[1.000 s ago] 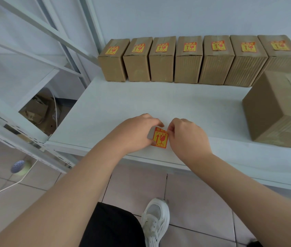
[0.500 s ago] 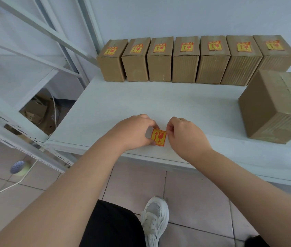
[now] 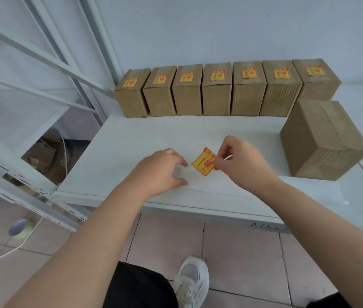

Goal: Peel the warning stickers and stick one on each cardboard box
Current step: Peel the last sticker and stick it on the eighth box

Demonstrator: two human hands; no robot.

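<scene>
My right hand (image 3: pixel 240 165) pinches a yellow-and-red warning sticker (image 3: pixel 205 161) by its right edge, lifted and curled off a white backing strip (image 3: pixel 200 177) that lies on the white table (image 3: pixel 153 134). The fingertips of my left hand (image 3: pixel 160 172) press the strip's left end down. Several small cardboard boxes (image 3: pixel 217 92) stand in a row along the back wall, each with a sticker on top. A larger cardboard box (image 3: pixel 322 138) without a visible sticker sits at the right, just beyond my right hand.
A white metal shelf frame (image 3: pixel 42 63) rises at the left, with cardboard scraps (image 3: pixel 42 156) on the floor beneath it. A white cable (image 3: pixel 2 256) and a round object (image 3: pixel 20 227) lie on the tiled floor. My shoe (image 3: pixel 190 281) shows below the table's edge.
The sticker has come up off the backing in my right hand, which moved up and right. My left hand stays on the strip, fingers now spread flat.
</scene>
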